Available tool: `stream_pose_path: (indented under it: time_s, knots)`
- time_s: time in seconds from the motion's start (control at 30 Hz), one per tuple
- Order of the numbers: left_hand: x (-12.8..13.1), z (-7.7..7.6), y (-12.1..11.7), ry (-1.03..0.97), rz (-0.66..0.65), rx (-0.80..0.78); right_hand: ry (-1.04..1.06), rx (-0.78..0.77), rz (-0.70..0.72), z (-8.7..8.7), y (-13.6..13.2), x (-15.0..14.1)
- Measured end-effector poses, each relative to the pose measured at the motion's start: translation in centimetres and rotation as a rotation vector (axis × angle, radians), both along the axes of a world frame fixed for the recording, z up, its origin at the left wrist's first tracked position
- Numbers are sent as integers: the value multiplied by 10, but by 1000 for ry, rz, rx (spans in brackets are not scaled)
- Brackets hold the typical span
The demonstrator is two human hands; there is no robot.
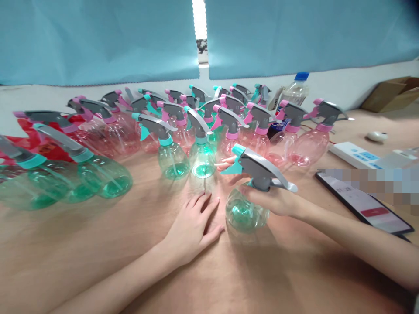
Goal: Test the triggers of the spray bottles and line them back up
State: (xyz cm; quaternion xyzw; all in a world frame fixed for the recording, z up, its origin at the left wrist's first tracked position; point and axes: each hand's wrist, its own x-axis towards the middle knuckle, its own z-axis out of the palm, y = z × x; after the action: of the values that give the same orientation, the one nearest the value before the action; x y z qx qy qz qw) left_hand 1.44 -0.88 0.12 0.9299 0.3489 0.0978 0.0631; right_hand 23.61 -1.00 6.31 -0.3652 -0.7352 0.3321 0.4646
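Note:
My right hand (275, 198) is wrapped around the neck of a green spray bottle (245, 213) with a grey trigger head and turquoise nozzle. A little green tint shows at the bottle's base. Flat on the table lies my left hand (193, 226), fingers spread, holding nothing, just left of that bottle. Beyond the left hand stand two more green spray bottles, one with a bright base (203, 163) and one beside it (173, 163). Behind them are several pink spray bottles (257, 141) with grey heads and pink nozzles.
Several green spray bottles (111, 179) stand at the left, by a red plastic bag (29, 135). On the right are a phone (366, 203), a white power strip (355, 155), a white mouse (376, 136) and a cardboard box (389, 93). A blue-capped drink bottle (294, 91) stands behind.

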Motion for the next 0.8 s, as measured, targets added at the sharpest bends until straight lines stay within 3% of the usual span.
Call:
stream_pose_path:
  time_s: [0.17, 0.4, 0.8]
  knots:
    - [0, 0, 0, -2, 1, -9, 40, -4, 12, 0, 0, -1]
    - [0, 1, 1, -16, -1, -28, 35, -84, 29, 14, -2, -6]
    - [1, 3, 0, -1, 4, -30, -59, 15, -29, 14, -4, -4]
